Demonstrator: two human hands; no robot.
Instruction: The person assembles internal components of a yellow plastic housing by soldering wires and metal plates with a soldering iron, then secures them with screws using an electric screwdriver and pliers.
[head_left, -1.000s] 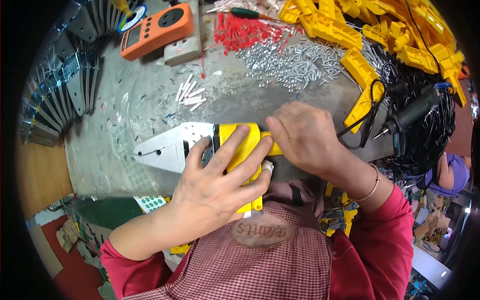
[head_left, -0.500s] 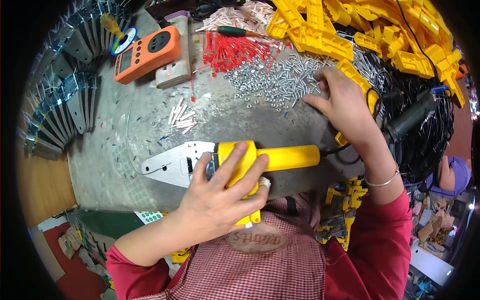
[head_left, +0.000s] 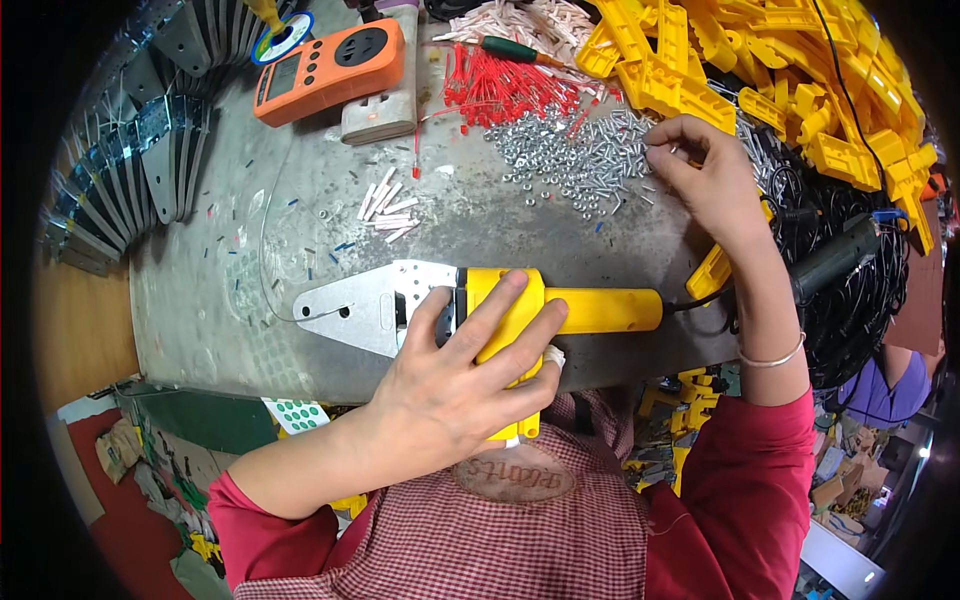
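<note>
My left hand (head_left: 450,395) is wrapped over the yellow body of a plastic pipe welding iron (head_left: 612,310). The iron lies across the near part of the bench, its flat, pointed silver plate (head_left: 350,310) to the left and its yellow handle to the right. My right hand (head_left: 718,185) is at the right edge of a heap of small silver screws (head_left: 622,148), thumb and forefinger drawn together. Whatever is between those fingertips is too small to make out. Silver nuts (head_left: 525,155) lie in the heap's left part.
Yellow plastic shells (head_left: 690,80) pile up at the far right, above black cables (head_left: 850,320). Red-tipped leads (head_left: 500,85), a green-handled screwdriver (head_left: 510,50) and white sleeves (head_left: 388,208) lie farther back. An orange meter (head_left: 330,72) and stacked metal plates (head_left: 165,160) are at the left.
My right thumb and forefinger have come closer together at the screws. My left hand keeps its hold on the iron. The whole view has shifted slightly.
</note>
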